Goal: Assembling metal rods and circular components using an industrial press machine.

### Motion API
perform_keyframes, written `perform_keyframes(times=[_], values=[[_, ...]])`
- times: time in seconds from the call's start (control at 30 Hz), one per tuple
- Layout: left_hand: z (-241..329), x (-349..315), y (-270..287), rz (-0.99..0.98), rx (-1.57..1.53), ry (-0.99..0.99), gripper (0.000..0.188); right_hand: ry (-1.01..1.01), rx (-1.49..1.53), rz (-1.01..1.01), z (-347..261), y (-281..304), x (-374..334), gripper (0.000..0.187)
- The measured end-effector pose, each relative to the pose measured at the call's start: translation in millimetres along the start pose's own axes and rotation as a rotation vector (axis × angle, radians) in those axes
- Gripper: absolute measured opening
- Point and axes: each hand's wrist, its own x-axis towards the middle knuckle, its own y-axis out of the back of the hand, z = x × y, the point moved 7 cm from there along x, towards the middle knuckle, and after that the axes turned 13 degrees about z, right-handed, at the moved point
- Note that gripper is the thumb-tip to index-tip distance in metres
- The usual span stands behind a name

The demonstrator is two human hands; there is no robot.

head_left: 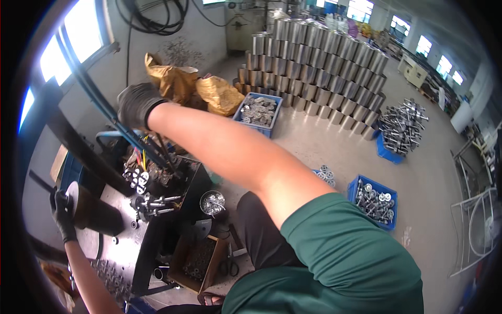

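Observation:
My left hand point(61, 213), in a dark glove, is at the left with its fingers curled at the end of a dark bar point(42, 181). Right beside it lies a thick dark cylinder point(99, 215) with a pale round end. My right arm reaches across the view to the upper left. There my right hand point(137, 106), also gloved, is closed next to long blue-and-dark rods point(94, 94); whatever it grips is hidden. Below the rods, metal shafts with gears point(151, 205) and several shiny round parts point(139, 179) sit on the machine bench point(125, 243).
A bowl of small metal parts point(213, 202), a cardboard box point(180, 256) and scissors point(230, 266) are near my legs. Blue crates point(271, 125) of metal parts stand on the floor point(308, 141). Behind them rise stacked metal cylinders point(319, 68) and yellow sacks point(219, 95).

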Motion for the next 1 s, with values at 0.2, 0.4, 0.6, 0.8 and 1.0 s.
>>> perform_keyframes(times=[0.2,0.4,0.6,0.8,1.0], values=[[23,-49,-32,0.046,0.262,-0.538,0.035,-0.117,0.025,0.039,34,-9,1,0.030],[36,-224,-58,0.208,0.158,-0.312,0.044,-0.090,-0.023,0.079,22,-16,5,0.028],[-5,-377,-142,0.234,-0.042,0.716,0.054,-0.159,-0.059,0.013,44,-24,5,0.034],[-135,-377,-83,-0.183,-0.022,0.904,0.064,-0.142,-0.225,-0.078,29,-44,12,0.038],[-168,-361,-47,-0.232,-0.005,0.710,0.048,-0.141,-0.084,-0.053,23,-36,4,0.040]])
